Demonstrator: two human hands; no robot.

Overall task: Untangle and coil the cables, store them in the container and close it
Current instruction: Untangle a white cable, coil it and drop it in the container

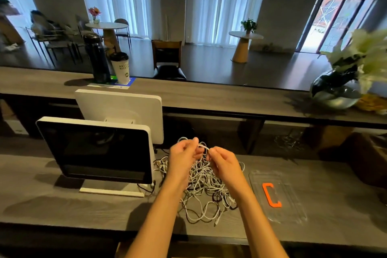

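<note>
White cables lie tangled at lower centre of the tabletop. Both hands, left and right, pinch one strand above; best to follow it out slowly without tugging knots tight.

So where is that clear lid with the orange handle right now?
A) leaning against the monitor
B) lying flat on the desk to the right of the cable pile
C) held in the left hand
B: the clear lid lies flat on the desk, right of the cable pile.
</note>
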